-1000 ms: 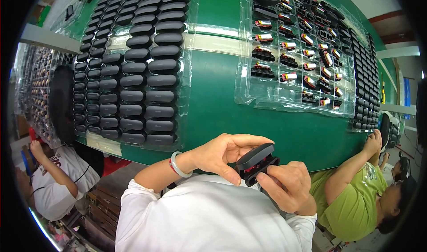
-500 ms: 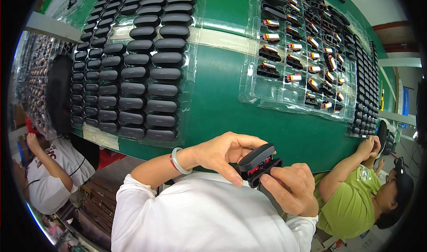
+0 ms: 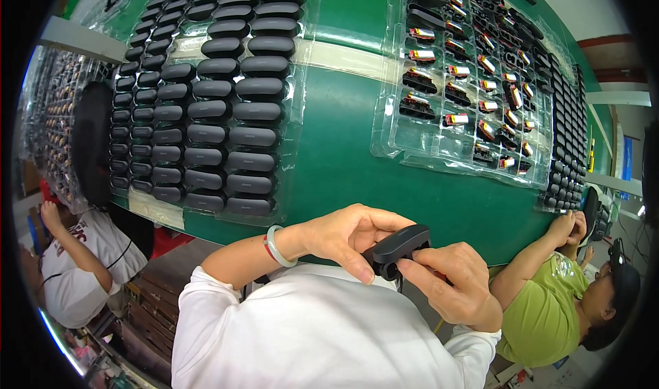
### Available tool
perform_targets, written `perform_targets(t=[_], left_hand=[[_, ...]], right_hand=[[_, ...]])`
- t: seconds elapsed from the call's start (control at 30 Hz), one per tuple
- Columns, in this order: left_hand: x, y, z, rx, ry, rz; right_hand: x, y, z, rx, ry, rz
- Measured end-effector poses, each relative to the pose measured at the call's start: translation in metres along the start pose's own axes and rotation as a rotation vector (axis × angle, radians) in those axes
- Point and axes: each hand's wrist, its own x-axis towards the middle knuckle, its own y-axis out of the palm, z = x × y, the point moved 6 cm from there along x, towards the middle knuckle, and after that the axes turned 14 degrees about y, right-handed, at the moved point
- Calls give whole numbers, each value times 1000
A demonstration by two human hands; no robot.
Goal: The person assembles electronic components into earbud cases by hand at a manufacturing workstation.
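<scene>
Just beyond the front of my white shirt, my left hand (image 3: 343, 236) grips a dark oval case (image 3: 401, 243) between thumb and fingers. The rounded grey-black shell faces up. My right hand (image 3: 454, 284) is closed at the right underside of the case, thumb and fingertips pinching a black part tucked beneath the shell. Only a bit of that part shows, so how far it sits inside cannot be made out. A pale bangle (image 3: 274, 246) circles my left wrist.
A clear tray of dark oval cases (image 3: 254, 137) fills the left of the green table (image 3: 336, 142). Another clear tray (image 3: 425, 161) at right holds black parts with white pieces and red wires. Co-workers sit at either side, one in a green shirt (image 3: 542, 306), one in white (image 3: 89, 272).
The black part has come up against the shell; the gap with red wires between them no longer shows. The shell has turned slightly, and my right hand has shifted a little right.
</scene>
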Motion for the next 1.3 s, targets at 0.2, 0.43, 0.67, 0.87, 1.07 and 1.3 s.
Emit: perform_targets(t=[0.2,0.43,0.67,0.87,1.07,1.3], left_hand=[[0,-2,2,-31,-18,-45],[-1,-4,5,-43,-69,-88],[-3,-10,7,8,-78,-112],[-3,-9,8,38,-78,-93],[-4,-14,12,36,-65,-98],[-4,-10,11,-19,-68,-69]], right_hand=[[4,1,-8,53,37,6],[9,4,-15,107,47,0],[5,4,-9,-1,-17,-75],[0,5,-6,41,-66,-66],[-3,9,-2,-23,-99,-93],[-2,8,2,22,-116,-148]])
